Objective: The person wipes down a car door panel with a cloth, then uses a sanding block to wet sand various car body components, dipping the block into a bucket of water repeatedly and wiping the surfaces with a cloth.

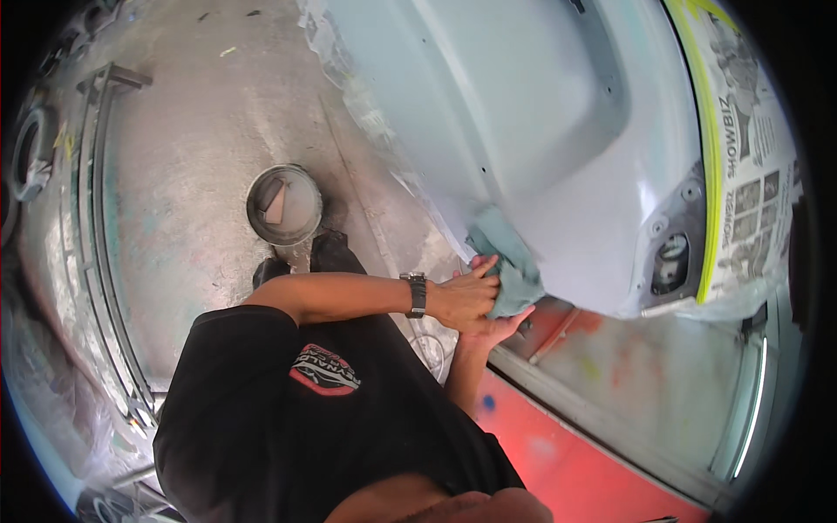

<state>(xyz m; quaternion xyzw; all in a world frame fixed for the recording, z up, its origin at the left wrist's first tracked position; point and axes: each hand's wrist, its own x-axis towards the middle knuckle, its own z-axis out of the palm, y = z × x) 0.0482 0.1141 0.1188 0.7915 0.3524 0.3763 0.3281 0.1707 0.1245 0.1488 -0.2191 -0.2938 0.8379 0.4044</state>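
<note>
A crumpled grey-green cloth [508,261] lies against the lower corner of a pale grey car body panel [532,131]. My left hand [468,299], with a dark watch on its wrist, reaches across and grips the near side of the cloth. Beneath it, my right hand [499,328] holds the cloth's lower end from below, its palm turned up. Both hands overlap, so some of their fingers are hidden behind each other and in the folds.
A round bucket [253,213] with murky liquid and flat pieces in it stands by my feet. Newspaper masking [750,166] with yellow-green tape [711,174] edges the panel. A metal frame [91,218] stands left. A red panel [558,444] lies at lower right.
</note>
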